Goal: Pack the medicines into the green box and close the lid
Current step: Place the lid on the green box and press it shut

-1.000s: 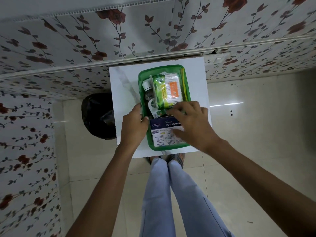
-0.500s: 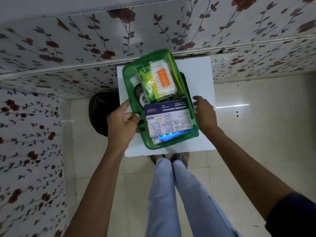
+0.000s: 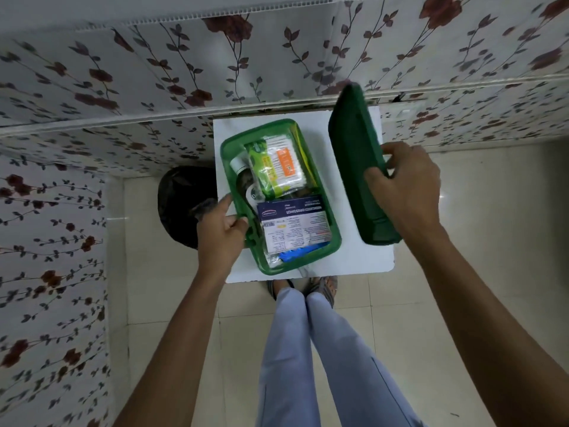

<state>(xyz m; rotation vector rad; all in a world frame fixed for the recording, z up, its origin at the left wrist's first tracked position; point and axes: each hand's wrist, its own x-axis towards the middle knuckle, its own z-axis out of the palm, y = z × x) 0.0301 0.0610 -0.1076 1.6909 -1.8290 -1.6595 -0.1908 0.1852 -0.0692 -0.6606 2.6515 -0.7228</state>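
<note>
The white surface [image 3: 363, 263] is flat and matte, carrying the green box [image 3: 334, 238] near its middle. The box is a rounded translucent plastic tray, already full: likely light but smooth, best gripped at its rim. The left hand [image 3: 220, 238] is closed on its left rim. The dark green lid [image 3: 354, 167], stiff moulded plastic, is held tilted on edge to the box's right, pinched along its long side by the right hand [image 3: 409, 192]. Inside lie a printed dressings carton [image 3: 292, 223] and a crinkly cotton-bud packet [image 3: 277, 164].
</note>
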